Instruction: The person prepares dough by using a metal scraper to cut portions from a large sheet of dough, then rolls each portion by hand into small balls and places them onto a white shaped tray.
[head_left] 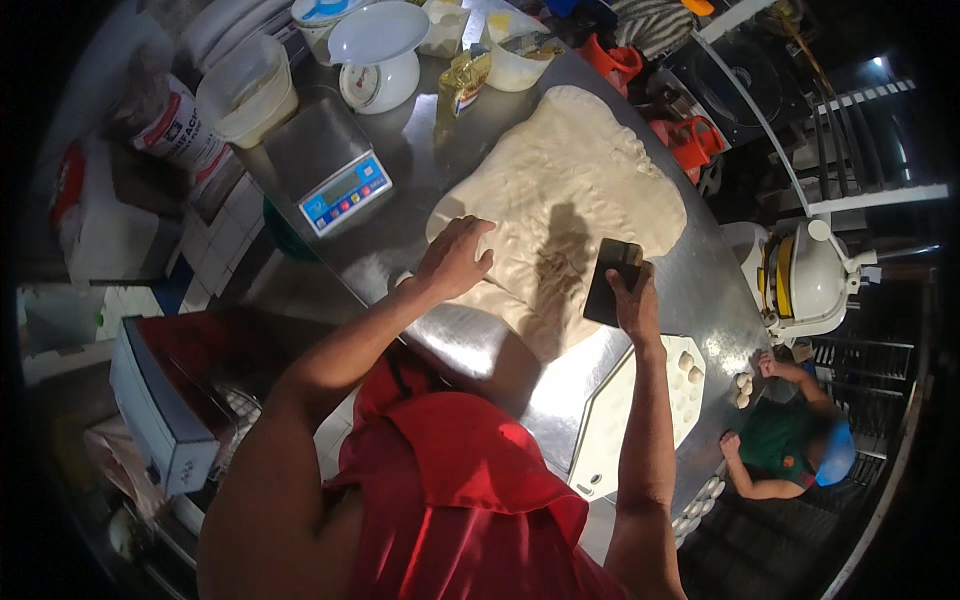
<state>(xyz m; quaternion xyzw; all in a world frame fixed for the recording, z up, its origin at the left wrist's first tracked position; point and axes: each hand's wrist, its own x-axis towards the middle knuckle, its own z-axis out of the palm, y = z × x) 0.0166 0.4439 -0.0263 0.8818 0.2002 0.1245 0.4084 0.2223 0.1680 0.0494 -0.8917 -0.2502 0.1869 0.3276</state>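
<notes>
A broad, flattened mass of pale dough (pixel 560 150) spreads over the metal table in front of me. At its left edge, my left hand (pixel 455 262) rests on the dough with fingers stretched out, holding nothing. My right hand (pixel 641 300) is closed around a dark rectangular dough scraper (pixel 604 285), with the thumb across its face. The scraper is over the dough's right lower edge; I cannot tell whether it touches. A shadow falls on the dough between my hands.
Left on the metal table (pixel 400 150) stands a digital scale (pixel 345 193); behind it are a dial scale (pixel 380 75), tubs and a gold packet (pixel 464 82). A white board (pixel 625 420) with dough balls lies right. Another person (pixel 790 445) handles dough balls; a mixer (pixel 812 275) stands beyond.
</notes>
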